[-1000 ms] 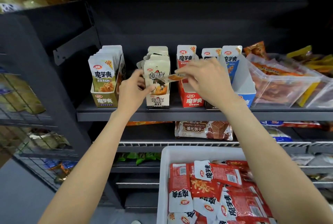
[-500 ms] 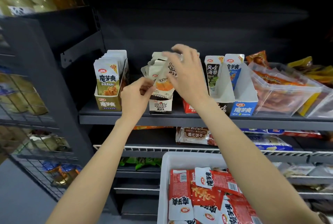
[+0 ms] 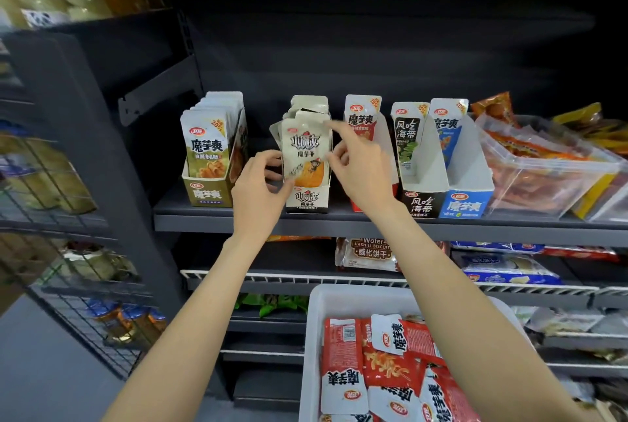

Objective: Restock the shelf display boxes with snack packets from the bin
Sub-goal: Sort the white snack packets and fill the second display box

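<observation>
1. Here, one white bin (image 3: pixel 314 326) sits closest, with red snack packets (image 3: pixel 390 364) piled inside; the picture's bottom edge cuts them off, so I cannot count them.
2. Two hands reach up: the left hand (image 3: pixel 258 190) and right hand (image 3: pixel 360 170) both pinch one cream packet (image 3: pixel 306 156).
3. Five display boxes stand on the shelf (image 3: pixel 339 222); the packet sits in the cream box (image 3: pixel 307 199).

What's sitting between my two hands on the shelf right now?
In the head view, the front cream packet stands between the left hand and right hand.

Front cream packet (image 3: pixel 306 153) now upright; right hand (image 3: pixel 360 166) lower, beside it
</observation>
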